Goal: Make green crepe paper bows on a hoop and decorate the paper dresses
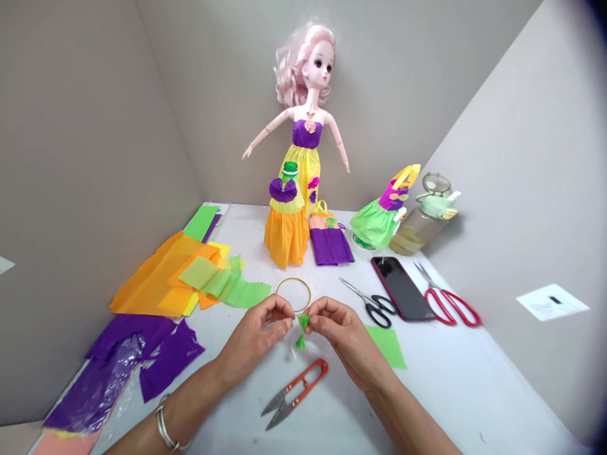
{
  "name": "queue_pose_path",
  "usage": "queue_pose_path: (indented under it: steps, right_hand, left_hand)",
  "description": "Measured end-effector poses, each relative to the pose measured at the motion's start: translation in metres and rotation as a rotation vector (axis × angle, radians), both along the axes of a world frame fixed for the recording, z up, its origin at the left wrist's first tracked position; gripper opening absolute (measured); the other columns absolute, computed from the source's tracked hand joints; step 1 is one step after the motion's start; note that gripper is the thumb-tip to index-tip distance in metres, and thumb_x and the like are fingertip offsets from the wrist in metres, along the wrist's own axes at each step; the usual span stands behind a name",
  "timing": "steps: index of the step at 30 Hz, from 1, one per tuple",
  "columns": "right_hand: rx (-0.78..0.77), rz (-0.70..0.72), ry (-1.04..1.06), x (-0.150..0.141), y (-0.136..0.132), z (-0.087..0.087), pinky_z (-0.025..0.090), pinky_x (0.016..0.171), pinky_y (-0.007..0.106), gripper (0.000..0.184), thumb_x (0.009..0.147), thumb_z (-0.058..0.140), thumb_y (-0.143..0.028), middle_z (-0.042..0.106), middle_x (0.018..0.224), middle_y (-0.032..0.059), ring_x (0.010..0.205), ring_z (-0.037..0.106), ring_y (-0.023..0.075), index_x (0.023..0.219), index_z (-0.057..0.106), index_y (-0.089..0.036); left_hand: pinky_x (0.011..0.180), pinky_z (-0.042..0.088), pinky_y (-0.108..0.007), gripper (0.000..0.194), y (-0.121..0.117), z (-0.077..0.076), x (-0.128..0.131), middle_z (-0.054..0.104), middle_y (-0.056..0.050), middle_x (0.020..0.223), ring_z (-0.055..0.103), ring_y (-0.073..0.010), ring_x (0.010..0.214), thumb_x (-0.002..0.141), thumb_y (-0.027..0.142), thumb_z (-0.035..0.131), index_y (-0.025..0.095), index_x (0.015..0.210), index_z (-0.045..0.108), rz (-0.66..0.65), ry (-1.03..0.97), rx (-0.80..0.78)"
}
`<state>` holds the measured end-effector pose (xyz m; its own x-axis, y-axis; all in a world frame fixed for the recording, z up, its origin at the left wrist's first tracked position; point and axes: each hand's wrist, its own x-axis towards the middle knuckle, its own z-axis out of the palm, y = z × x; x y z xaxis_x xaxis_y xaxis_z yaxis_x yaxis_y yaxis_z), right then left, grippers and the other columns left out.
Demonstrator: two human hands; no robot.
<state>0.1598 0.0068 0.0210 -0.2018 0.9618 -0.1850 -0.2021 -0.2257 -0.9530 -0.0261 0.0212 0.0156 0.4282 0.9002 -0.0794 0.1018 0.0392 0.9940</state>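
A small green crepe paper bow [302, 333] hangs upright, its middle cinched narrow. My right hand [337, 327] pinches the upper end of the bow between thumb and fingertips. Just to the left, my left hand [270, 328] is closed in a pinch close to the bow's upper corner; what it holds, if anything, is too small to make out. Orange-handled thread snips [294, 393] lie below the hands, blades toward the lower left. Behind the fingertips rests a thin gold hoop [294, 279], partly hidden by them.
A doll [313, 126] and a bottle in a paper dress [286, 234] stand behind. Orange paper [152, 278] and purple paper [173, 360] lie left. Black scissors [377, 308], a phone [401, 287], red scissors [450, 303] and a jug [417, 224] are right.
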Motion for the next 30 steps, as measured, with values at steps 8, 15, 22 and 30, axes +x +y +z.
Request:
queue_pose_path:
  steps: [8,15,22,30]
  right_hand:
    - [0.002,-0.011,0.010,-0.0013,-0.0001,-0.0020,0.041,0.073,0.027,0.006,0.074,0.069,-0.019,0.062,0.069,-0.0011,0.068,0.055,0.0132,0.075,0.063,-0.017]
    - [0.019,0.003,0.016,-0.0030,0.0003,-0.0077,0.042,0.073,0.028,0.006,0.076,0.068,-0.020,0.063,0.069,-0.0005,0.068,0.056,0.0136,0.077,0.064,-0.016]
    - [0.004,0.003,0.019,-0.0035,-0.0014,-0.0063,0.042,0.072,0.027,0.008,0.076,0.070,-0.022,0.062,0.069,-0.0006,0.068,0.055,0.0131,0.077,0.063,-0.016]
    - [0.013,0.006,0.021,-0.0032,-0.0009,-0.0040,0.042,0.073,0.028,0.010,0.076,0.069,-0.022,0.063,0.072,-0.0003,0.069,0.056,0.0138,0.082,0.063,-0.017]
  left_hand:
    - [0.077,0.041,-0.028,0.015,-0.0029,-0.0002,0.0024,0.056,-0.003,0.088,0.054,-0.0169,0.085,0.085,0.032,0.058,0.018,0.089,0.054,0.017,-0.031,-0.008]
    - [0.079,0.042,-0.029,0.017,-0.0018,-0.0043,0.0033,0.057,-0.003,0.088,0.054,-0.0171,0.086,0.085,0.033,0.060,0.019,0.090,0.054,0.017,-0.059,0.001]
    - [0.077,0.040,-0.028,0.016,-0.0033,-0.0032,0.0023,0.055,-0.001,0.083,0.052,-0.0163,0.083,0.085,0.034,0.059,0.019,0.085,0.053,0.008,-0.063,0.001]
    - [0.074,0.039,-0.027,0.021,0.0005,-0.0032,0.0018,0.053,-0.001,0.080,0.050,-0.0157,0.078,0.083,0.038,0.061,0.018,0.083,0.053,0.001,-0.100,-0.048]
